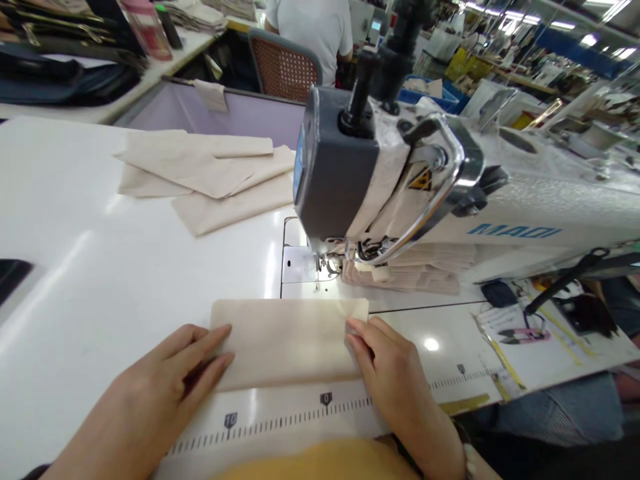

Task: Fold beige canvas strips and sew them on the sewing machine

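A folded piece of beige fabric (287, 343) lies flat at the front of the white sewing table (75, 300), just before the machine's needle plate (299, 265). My left hand (175, 373) pinches its left edge between thumb and fingers. At the opposite edge, near the upper right corner, my right hand (385, 360) grips the same fabric. The sewing machine (390, 160) stands beyond it, and the presser foot (330, 263) is apart from the fabric. Part of each edge is hidden under my fingers.
More beige fabric pieces (210, 167) lie loosely behind, left of the machine head. A stack of beige pieces (415, 270) sits under the machine arm. Pink-handled thread snips (525, 335) rest at the right. A person (315, 33) sits beyond the table.
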`<state>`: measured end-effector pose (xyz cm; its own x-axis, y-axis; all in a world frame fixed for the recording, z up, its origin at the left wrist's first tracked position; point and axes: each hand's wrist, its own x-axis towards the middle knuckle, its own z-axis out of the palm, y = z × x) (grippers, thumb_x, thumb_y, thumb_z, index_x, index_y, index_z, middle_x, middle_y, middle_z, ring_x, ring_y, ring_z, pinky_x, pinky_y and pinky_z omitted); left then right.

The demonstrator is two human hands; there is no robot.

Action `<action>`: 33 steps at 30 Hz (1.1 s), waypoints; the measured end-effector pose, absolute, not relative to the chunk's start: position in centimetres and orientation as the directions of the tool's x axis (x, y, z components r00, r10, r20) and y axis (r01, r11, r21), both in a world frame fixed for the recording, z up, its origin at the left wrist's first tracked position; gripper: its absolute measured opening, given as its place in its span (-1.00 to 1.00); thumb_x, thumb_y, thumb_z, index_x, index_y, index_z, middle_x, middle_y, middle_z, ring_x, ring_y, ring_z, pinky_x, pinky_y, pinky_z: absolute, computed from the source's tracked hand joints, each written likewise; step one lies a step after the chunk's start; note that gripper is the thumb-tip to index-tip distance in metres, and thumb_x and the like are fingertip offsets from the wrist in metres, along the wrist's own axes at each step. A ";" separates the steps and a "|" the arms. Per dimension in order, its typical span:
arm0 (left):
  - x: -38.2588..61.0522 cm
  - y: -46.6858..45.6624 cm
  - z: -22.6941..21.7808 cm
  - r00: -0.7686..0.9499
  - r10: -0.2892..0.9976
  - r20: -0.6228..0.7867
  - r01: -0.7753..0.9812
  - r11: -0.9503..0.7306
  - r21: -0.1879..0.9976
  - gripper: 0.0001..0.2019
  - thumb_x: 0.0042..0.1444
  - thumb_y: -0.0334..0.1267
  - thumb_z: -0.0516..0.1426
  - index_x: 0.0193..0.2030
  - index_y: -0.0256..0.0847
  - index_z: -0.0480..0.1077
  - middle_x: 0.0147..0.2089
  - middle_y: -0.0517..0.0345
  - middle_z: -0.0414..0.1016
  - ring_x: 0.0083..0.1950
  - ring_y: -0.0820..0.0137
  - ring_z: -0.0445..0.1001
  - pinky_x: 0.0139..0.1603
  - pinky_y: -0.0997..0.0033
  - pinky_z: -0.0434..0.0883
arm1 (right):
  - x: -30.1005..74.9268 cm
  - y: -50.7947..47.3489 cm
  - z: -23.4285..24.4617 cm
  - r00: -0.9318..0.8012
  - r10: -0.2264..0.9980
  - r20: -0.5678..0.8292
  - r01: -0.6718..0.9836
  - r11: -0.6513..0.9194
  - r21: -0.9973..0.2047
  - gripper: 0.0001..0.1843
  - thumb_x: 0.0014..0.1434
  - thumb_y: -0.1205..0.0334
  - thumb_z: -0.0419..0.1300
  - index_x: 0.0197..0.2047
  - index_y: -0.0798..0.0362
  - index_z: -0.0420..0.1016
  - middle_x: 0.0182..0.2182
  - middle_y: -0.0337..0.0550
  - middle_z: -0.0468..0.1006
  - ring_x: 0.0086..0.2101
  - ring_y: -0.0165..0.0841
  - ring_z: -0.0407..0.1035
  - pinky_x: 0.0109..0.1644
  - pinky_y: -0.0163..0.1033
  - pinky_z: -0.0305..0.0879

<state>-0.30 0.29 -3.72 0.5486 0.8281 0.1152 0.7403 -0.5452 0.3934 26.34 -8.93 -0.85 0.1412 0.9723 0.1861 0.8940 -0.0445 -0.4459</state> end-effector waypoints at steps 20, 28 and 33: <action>7.5 0.2 0.6 0.865 0.502 -0.013 0.501 -0.862 0.077 -0.64 0.17 -0.16 0.04 -0.01 -0.41 0.29 -0.11 -0.12 0.39 -0.10 0.13 0.35 -0.07 0.07 0.35 | 25.4 -7.6 -1.7 -0.330 0.913 0.240 0.905 0.378 -0.196 -0.71 0.21 0.34 -0.04 -0.05 0.24 0.36 -0.01 0.12 0.38 0.03 -0.16 0.22 0.12 0.03 0.19; 6.9 -0.2 -1.5 0.812 0.583 -0.022 0.581 -0.804 0.125 -0.25 0.09 0.14 0.01 0.23 -0.46 0.01 0.31 -0.34 -0.10 0.32 -0.06 -0.12 0.22 -0.05 0.07 | 25.3 -8.2 -3.5 -0.328 0.903 0.276 0.933 0.356 -0.056 -0.56 0.20 0.16 -0.01 0.12 0.13 0.23 0.05 0.12 0.29 0.13 0.01 0.03 0.07 0.27 0.04; 4.4 0.6 -1.8 0.756 0.654 -0.035 0.654 -0.756 0.025 -0.18 0.09 0.22 -0.06 0.23 -0.53 -0.02 0.31 -0.39 -0.12 0.33 -0.03 -0.13 0.24 -0.01 0.06 | 25.5 -8.3 -4.0 -0.337 0.894 0.297 0.933 0.358 -0.020 -0.55 0.22 0.12 -0.06 0.15 0.09 0.20 0.06 0.06 0.29 0.14 -0.03 0.01 0.08 0.21 0.01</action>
